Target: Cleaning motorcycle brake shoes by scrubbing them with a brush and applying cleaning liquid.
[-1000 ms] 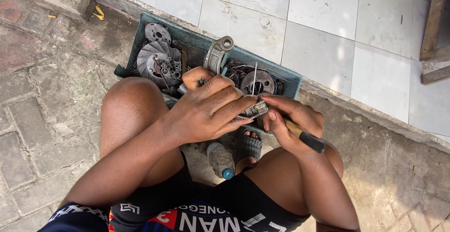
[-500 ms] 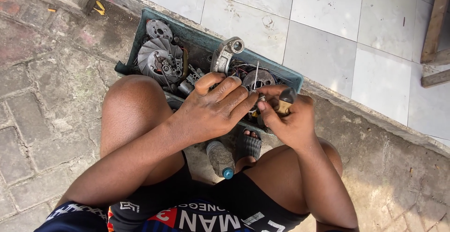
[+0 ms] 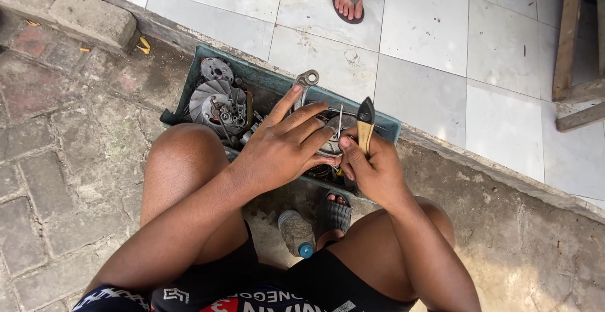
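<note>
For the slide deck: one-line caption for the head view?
Left hand steadies parts in a tray; right hand holds a screwdriver upright.

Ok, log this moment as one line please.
left hand: spread on round part in tray | right hand: grip on tool, upright | bottle: between legs

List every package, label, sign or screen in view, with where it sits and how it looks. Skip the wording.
Plastic bottle: on the ground between the person's legs, clear and dusty, blue cap; no label can be made out.
Printed lettering on the shorts: bottom edge of the view, white letters with a red patch on dark cloth.
No signs or screens in view.
</note>
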